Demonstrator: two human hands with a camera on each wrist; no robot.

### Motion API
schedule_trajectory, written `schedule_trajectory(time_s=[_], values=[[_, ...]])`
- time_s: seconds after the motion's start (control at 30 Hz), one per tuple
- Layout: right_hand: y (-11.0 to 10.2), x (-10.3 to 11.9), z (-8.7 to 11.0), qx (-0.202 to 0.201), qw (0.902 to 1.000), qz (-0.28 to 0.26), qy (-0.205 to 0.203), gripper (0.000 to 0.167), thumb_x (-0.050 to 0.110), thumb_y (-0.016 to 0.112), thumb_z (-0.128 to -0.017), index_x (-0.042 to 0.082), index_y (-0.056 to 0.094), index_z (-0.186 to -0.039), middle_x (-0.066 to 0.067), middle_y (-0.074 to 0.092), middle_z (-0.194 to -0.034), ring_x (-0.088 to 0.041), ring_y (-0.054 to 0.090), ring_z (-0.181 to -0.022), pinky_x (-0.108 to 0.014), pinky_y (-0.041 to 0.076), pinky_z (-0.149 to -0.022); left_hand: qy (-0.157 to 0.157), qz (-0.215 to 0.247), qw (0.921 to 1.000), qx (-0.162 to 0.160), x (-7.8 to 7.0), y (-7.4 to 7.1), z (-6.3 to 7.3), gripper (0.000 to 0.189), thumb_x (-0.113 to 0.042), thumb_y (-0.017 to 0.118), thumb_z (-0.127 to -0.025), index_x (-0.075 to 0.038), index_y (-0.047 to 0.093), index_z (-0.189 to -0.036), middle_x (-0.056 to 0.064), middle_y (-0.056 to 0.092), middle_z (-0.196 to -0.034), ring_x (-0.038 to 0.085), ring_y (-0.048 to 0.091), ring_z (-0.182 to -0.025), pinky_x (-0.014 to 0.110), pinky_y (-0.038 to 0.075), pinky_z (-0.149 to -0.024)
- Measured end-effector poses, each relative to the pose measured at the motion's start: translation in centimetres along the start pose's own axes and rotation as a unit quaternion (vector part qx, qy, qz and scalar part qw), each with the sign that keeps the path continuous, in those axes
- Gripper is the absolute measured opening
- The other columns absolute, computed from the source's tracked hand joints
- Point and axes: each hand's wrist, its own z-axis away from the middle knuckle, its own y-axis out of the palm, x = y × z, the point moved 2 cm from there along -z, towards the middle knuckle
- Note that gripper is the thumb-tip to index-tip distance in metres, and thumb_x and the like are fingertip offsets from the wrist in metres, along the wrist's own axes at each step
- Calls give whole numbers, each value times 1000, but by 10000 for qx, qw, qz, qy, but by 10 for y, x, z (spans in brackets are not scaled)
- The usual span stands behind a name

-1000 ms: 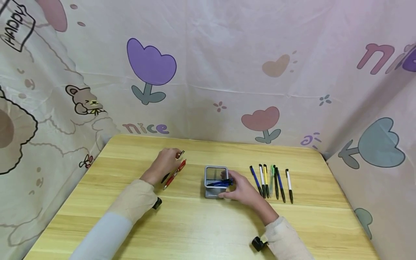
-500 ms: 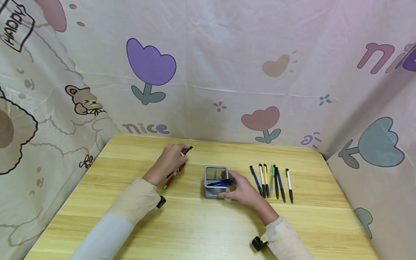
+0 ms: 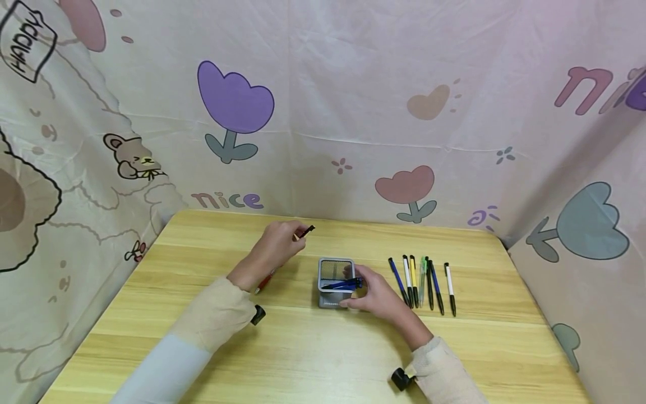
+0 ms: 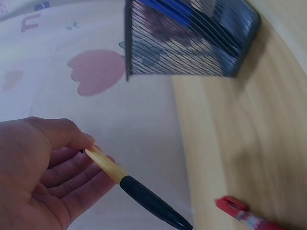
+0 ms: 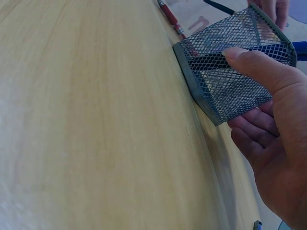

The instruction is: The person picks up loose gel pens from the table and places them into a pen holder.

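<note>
Between thumb and fingers, my left hand (image 3: 277, 244) pinches a yellow pen (image 4: 108, 165) with a black grip, raised off the table. In the left wrist view that pen slants down to the right. My right hand (image 3: 375, 292) grips the side of a grey mesh pen holder (image 3: 330, 300), its thumb lying on the mesh in the right wrist view. Dark blue pens (image 3: 340, 285) lean inside the holder, their ends sticking out beside the right hand. A red pen (image 4: 244, 213) lies on the table beneath the left wrist, partly hidden in the head view.
Several pens lie in a rough row to the right of the holder, among them a blue pen (image 3: 397, 278), a green pen (image 3: 421, 280) and a white pen (image 3: 449, 286). A patterned cloth (image 3: 323, 112) hangs behind the wooden table (image 3: 303, 359).
My left hand has lifted the yellow pen and carried it rightward and away from the red pen, toward the far side of the holder. The right hand and holder have stayed put.
</note>
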Motion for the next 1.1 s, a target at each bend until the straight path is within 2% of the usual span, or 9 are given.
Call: schedule_trajectory(time_s=[0.2,0.77,1.1], values=[[0,-1,0,-38,10000,7,-55,79,37,93,-77,20,56,-144,2,65,-134,-18,62,-121,-46,52,-106,368,44,9991,-188,-17,-3,-3,14,-5,73,-90,-1,77,-103,11,80,-91,19,75,-76,31,62,-66],[-1,-1,-1,-7,10000,-24,-65,81,39,93,-76,22,55,-146,4,65,-133,-16,63,-118,-42,54,-104,812,303,9957,-331,-47,-8,-5,14,-10,74,-95,-3,77,-107,8,79,-93,14,73,-77,23,61,-67],[0,-1,-1,-13,10000,-8,-81,78,38,93,-76,22,56,-144,3,66,-133,-15,62,-116,-42,54,-103,1439,872,9826,-781,-61,-10,-4,16,-6,76,-93,0,76,-108,10,80,-95,16,75,-80,26,64,-70]])
